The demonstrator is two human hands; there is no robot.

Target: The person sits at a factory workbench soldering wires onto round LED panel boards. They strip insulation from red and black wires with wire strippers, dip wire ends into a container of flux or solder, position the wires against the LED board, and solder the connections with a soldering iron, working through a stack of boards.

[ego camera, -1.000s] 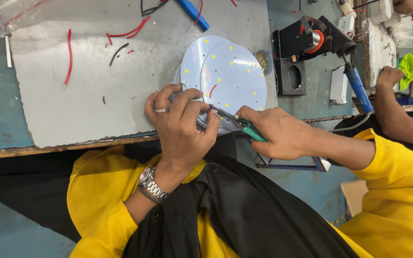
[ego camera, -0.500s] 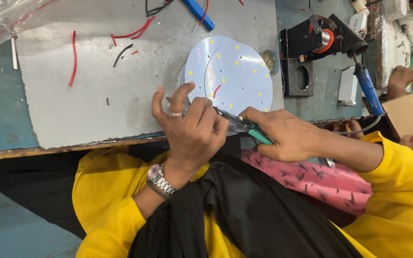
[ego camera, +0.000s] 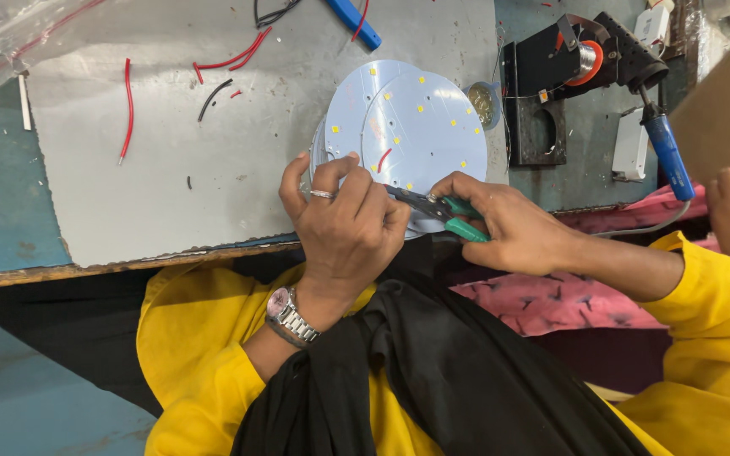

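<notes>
At the bench edge, left hand curls over the near rim of the white discs, fingers bent and pressing down, ring showing. Right hand grips green-handled cutters, fingers wrapped tight round the handles, tip at the disc's lower edge, touching the left hand. Red wires lie scattered on the grey sheet. Clear plastic bag sits crumpled top left; blue-handled iron rests right.

Round white LED discs stacked flat, green-handled cutters at their edge.
</notes>
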